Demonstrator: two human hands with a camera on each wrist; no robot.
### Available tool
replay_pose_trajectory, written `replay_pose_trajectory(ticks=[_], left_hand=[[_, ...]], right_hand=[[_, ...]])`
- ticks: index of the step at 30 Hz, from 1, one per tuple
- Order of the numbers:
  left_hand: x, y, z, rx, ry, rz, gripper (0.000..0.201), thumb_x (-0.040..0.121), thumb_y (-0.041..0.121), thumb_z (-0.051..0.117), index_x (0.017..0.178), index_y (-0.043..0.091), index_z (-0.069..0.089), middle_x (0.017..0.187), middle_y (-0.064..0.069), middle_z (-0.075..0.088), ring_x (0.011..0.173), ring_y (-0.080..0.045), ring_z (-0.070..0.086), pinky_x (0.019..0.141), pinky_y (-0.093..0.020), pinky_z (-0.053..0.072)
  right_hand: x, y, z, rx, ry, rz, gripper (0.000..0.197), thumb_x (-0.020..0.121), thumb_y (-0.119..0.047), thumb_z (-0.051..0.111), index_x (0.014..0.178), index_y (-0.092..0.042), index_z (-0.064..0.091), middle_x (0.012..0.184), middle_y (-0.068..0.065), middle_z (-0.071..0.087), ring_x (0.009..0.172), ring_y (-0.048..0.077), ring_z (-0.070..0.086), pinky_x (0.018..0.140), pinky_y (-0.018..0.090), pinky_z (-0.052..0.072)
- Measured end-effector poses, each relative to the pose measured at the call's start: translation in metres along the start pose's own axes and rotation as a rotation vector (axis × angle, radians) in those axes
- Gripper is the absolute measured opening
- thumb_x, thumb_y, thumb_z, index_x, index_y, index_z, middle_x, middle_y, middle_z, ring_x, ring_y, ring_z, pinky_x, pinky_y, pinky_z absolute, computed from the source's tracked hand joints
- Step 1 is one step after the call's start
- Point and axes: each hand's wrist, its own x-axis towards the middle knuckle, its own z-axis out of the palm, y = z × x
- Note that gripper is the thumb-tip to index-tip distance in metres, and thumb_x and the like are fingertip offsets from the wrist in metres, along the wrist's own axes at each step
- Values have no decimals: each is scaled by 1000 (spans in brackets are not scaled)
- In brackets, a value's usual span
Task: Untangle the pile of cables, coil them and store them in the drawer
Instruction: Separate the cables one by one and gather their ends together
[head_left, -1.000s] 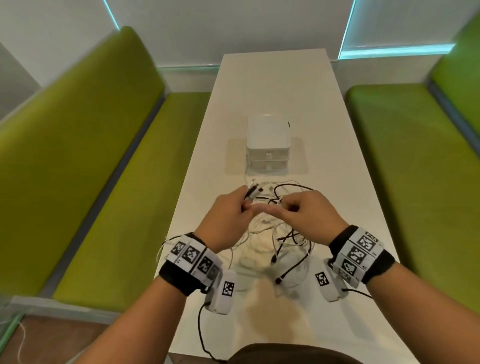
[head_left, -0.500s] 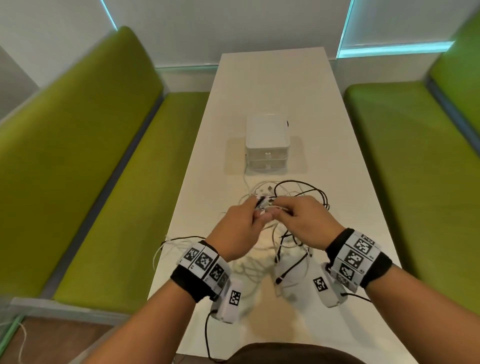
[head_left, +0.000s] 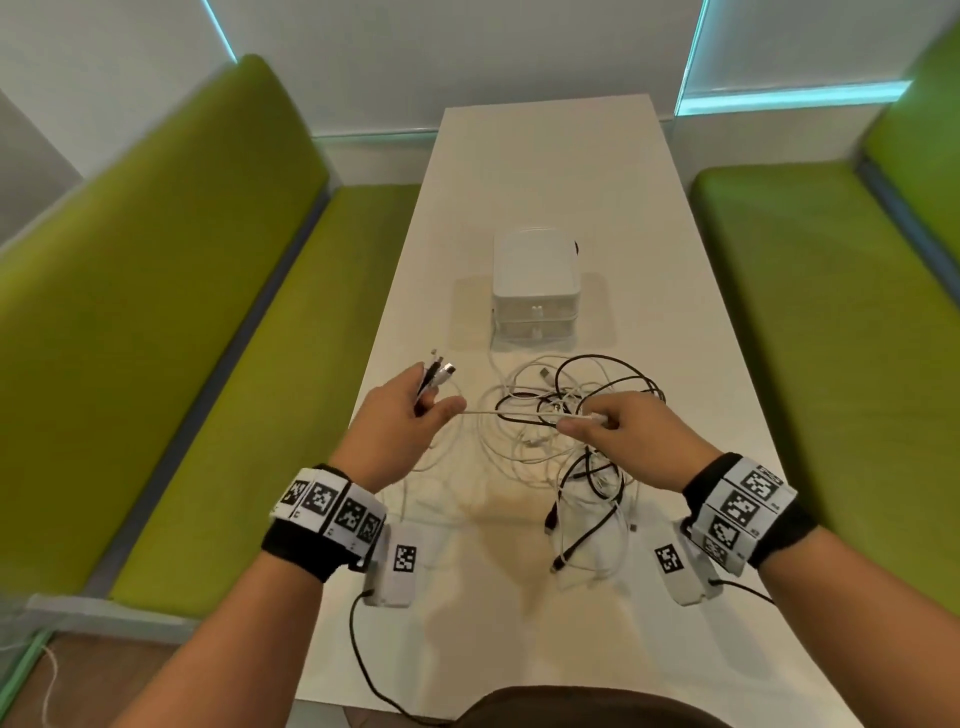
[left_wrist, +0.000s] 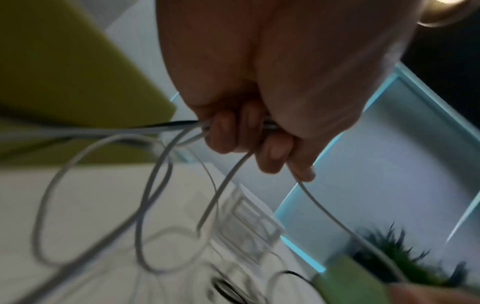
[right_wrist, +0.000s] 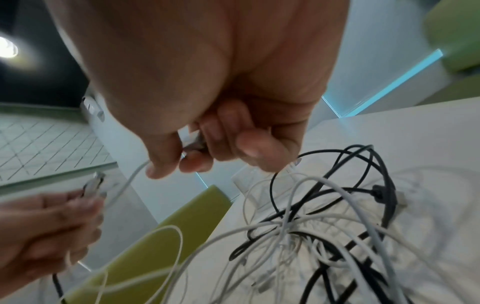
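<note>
At the left of the head view the left hand (head_left: 400, 423) is raised off the long white desk (head_left: 545, 171), its grip curled round a small bundle of black and white cable ends whose plugs (head_left: 439, 370) stick up past the fingers. From that fist one thin white cable (head_left: 511, 412) runs nearly level to the right, drawn fairly straight, into the right hand (head_left: 631, 441), whose thumb and forefinger pinch it close to its plug. So the strand's long axis lies side to side between the two grips, and I judge the next pull must follow that line. The tangled pile of black and white cables (head_left: 576, 441) lies just under and beyond the right hand, the nearer one, loops crossing thickly. Above centre sits the small white plastic drawer box (head_left: 535, 288), drawers closed.
</note>
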Motion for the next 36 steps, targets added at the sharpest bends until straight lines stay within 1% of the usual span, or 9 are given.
replay_pose_trajectory(ticks=[3, 7, 15, 18, 22, 26, 29, 32, 36], left_hand=[[5, -12, -29, 424, 154, -17, 14, 92, 31, 67, 93, 26, 55, 79, -3, 63, 69, -27, 61, 62, -37, 50], [7, -14, -61, 646, 311, -214, 27, 93, 23, 63, 109, 8, 47, 111, -11, 48, 77, -30, 56, 64, -42, 43], [-20, 42, 25, 39, -245, 39, 16, 97, 16, 45, 110, 16, 36, 103, -3, 57, 82, -18, 55, 70, -35, 41], [-18, 42, 58, -125, -177, 129, 17, 98, 9, 43, 109, 18, 54, 99, -1, 65, 88, -13, 61, 73, -23, 47], [-17, 34, 74, -316, -91, 93, 34, 95, -1, 52, 81, 25, 67, 73, 13, 67, 68, -5, 60, 68, -19, 47], [-14, 35, 73, -531, -34, -9, 14, 96, 21, 66, 87, 24, 77, 77, 0, 76, 73, -16, 71, 80, -39, 59], [-7, 24, 65, -210, -137, 47, 21, 94, 37, 65, 76, 27, 70, 68, 4, 69, 62, -12, 60, 68, -34, 53], [-6, 2, 58, 101, -257, 60, 45, 96, 48, 56, 67, 14, 50, 58, 3, 49, 55, -16, 45, 59, -38, 43], [-5, -35, 36, 309, -362, -52, 54, 99, 50, 52, 58, 17, 39, 54, 3, 42, 48, -12, 37, 54, -32, 31]], right_hand=[[-3, -3, -3, -7, 35, 52, 27, 87, -51, 72, 81, -26, 64, 68, -6, 58, 61, 9, 51, 59, 24, 39], [-8, -7, -5, -56, -42, 29, 10, 91, -37, 71, 87, -29, 68, 82, -8, 64, 71, 6, 56, 66, 24, 43], [5, -53, 15, 194, -25, -225, 27, 99, -50, 55, 106, -29, 70, 93, -9, 68, 84, 8, 63, 76, 26, 52], [7, -51, 33, 167, -37, -274, 17, 104, -45, 45, 93, -37, 56, 90, -16, 60, 78, 2, 56, 70, 25, 42], [5, -43, 41, 423, -16, -197, 22, 107, -29, 47, 117, -25, 66, 101, -21, 67, 82, 7, 62, 72, 24, 51], [5, -48, 45, 740, 77, -210, 26, 104, -23, 51, 112, -12, 74, 108, 20, 60, 79, 18, 60, 68, 29, 52], [6, -50, 42, 876, 195, -139, 30, 104, -31, 50, 98, -10, 72, 108, 18, 68, 84, 36, 64, 72, 45, 54], [10, -44, 36, 809, 231, -70, 37, 107, -29, 46, 80, -27, 71, 103, 6, 75, 83, 20, 62, 74, 36, 47], [8, -36, 28, 928, 230, -46, 41, 109, -25, 42, 78, -26, 69, 97, 27, 69, 54, 17, 37, 52, 29, 31]])
